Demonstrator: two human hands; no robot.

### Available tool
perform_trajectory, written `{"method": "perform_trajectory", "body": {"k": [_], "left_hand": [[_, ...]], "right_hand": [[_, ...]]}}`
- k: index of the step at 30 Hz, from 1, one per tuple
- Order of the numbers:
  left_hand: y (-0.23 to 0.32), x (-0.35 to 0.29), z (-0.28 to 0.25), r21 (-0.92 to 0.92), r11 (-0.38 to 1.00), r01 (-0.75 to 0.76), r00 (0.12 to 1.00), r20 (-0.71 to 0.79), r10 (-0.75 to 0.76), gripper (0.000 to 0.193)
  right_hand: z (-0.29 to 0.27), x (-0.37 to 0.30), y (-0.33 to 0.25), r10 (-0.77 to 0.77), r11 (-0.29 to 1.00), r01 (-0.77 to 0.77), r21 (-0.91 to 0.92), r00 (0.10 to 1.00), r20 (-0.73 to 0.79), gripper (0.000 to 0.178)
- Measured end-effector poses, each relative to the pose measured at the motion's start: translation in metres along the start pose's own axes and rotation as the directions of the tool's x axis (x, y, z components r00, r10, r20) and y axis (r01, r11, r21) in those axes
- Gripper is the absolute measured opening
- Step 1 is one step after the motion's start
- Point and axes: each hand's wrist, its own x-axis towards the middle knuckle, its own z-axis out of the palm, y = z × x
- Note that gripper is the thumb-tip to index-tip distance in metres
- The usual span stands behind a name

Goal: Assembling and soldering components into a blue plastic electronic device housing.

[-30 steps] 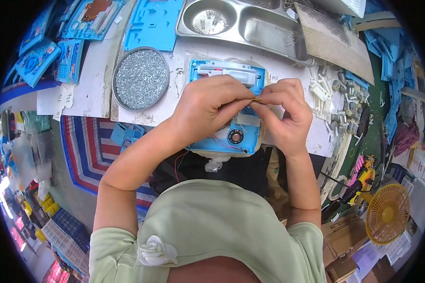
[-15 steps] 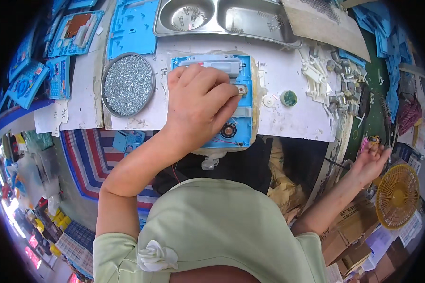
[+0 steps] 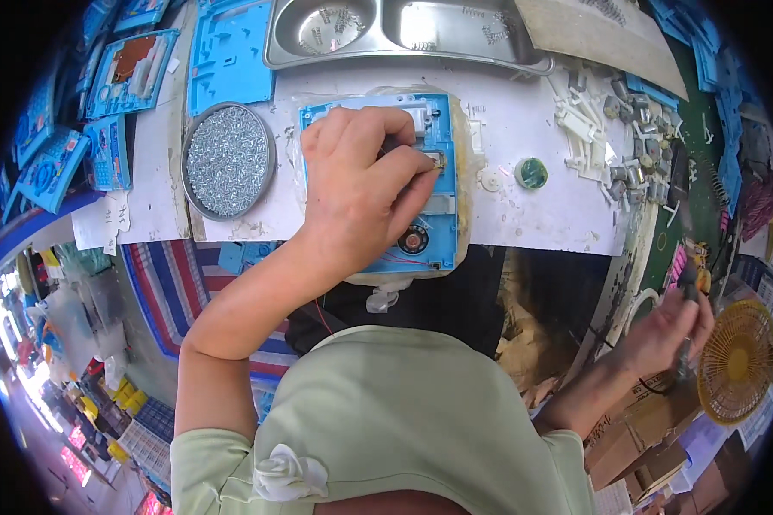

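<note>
My left hand (image 3: 356, 176) lies over a blue plastic housing (image 3: 445, 245) on the table in front of me. Its thumb and index finger pinch a small metal part (image 3: 437, 160) at the right side of the housing, and the palm hides much of the left half. Below the fingers a round black speaker (image 3: 413, 239) with thin red wires shows inside the housing. Off to the far right, beyond the table edge, my right hand (image 3: 666, 336) has its fingers curled around a dark, slim tool (image 3: 688, 279), partly hidden and blurred.
A round dish of small screws (image 3: 229, 160) stands left of the housing. Behind is a metal tray (image 3: 455, 57) with springs. White plastic parts and small motors (image 3: 631, 159) lie at right, near a green round piece (image 3: 531, 173). A yellow basket (image 3: 737, 362) is beside my right hand.
My right hand has moved down slightly and closed from open fingers around the dark tool. My left hand keeps its pinch at the housing. The whole view has shifted a little.
</note>
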Motion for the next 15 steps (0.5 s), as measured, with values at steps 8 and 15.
{"method": "perform_trajectory", "body": {"k": [8,15], "left_hand": [[0.002,0.001,0.000,0.043,0.999,0.003,1.000,0.016,-0.003,0.019],[0.002,-0.001,-0.001,0.045,0.999,0.015,0.999,0.036,-0.017,0.021]], "right_hand": [[0.090,-0.049,-0.022,-0.314,0.943,0.131,0.305,0.649,0.693,0.024],[0.105,-0.058,-0.029,-0.345,0.935,0.155,0.318,0.597,0.724,0.023]]}}
